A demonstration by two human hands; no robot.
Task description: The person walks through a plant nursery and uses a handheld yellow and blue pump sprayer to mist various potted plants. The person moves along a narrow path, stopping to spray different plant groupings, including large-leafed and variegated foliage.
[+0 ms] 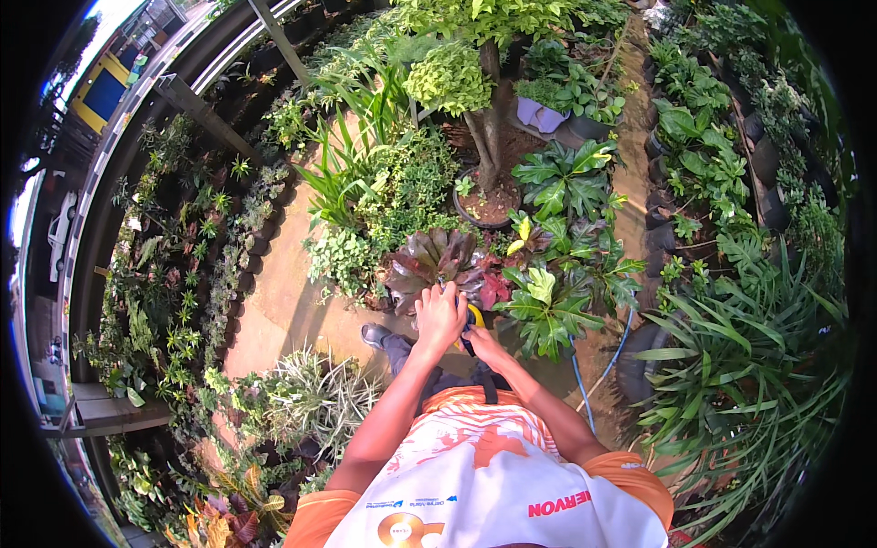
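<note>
In front of my waist, both my hands are close together. My left hand is closed over the front end of a yellow and black handheld tool, its fingers curled with a small dark tip showing beyond them. Behind it and a little to the right, my right hand is wrapped around the tool's dark part. My hands hide much of the tool, so its exact kind does not show. Just past my left hand grows a dark purple-brown leafy plant, with a red-leaved plant to its right.
A small tree in a round pot stands ahead. Lobed green plants grow on the right. A blue hose crosses the path there. Spiky pale plants stand left of my legs. Planted rows line both sides of the paved path.
</note>
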